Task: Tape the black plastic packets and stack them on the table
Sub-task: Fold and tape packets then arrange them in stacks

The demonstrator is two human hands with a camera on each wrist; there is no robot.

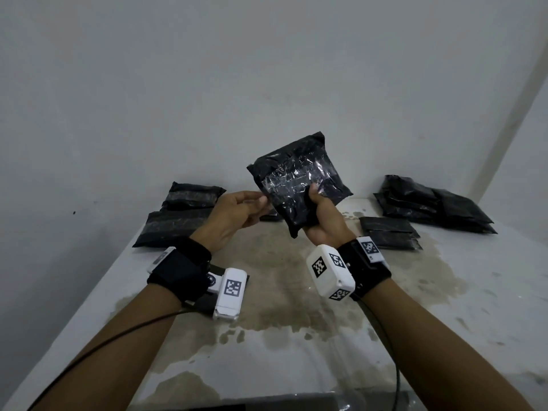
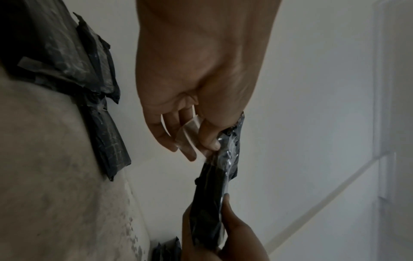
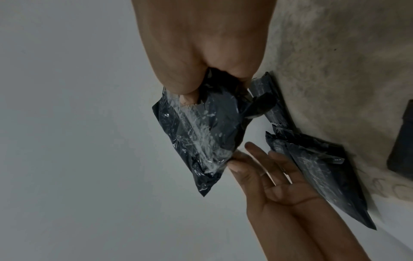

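I hold a black plastic packet (image 1: pixel 299 188) upright above the table, its front shiny with clear tape. My right hand (image 1: pixel 318 212) grips its lower end, thumb on the front and fingers behind. The right wrist view shows the same grip (image 3: pixel 190 95) on the packet (image 3: pixel 196 141). My left hand (image 1: pixel 255 203) is at the packet's left edge. In the left wrist view, that hand (image 2: pixel 192 141) pinches a loose flap of clear tape (image 2: pixel 188 136) between thumb and fingers, right at the packet's edge (image 2: pixel 214 194).
A stack of black packets (image 1: pixel 181 215) lies at the back left of the stained white table (image 1: pixel 296 321). A looser pile (image 1: pixel 430 203) sits at the back right, with flat packets (image 1: pixel 388 232) in front of it. Walls close off the back and left.
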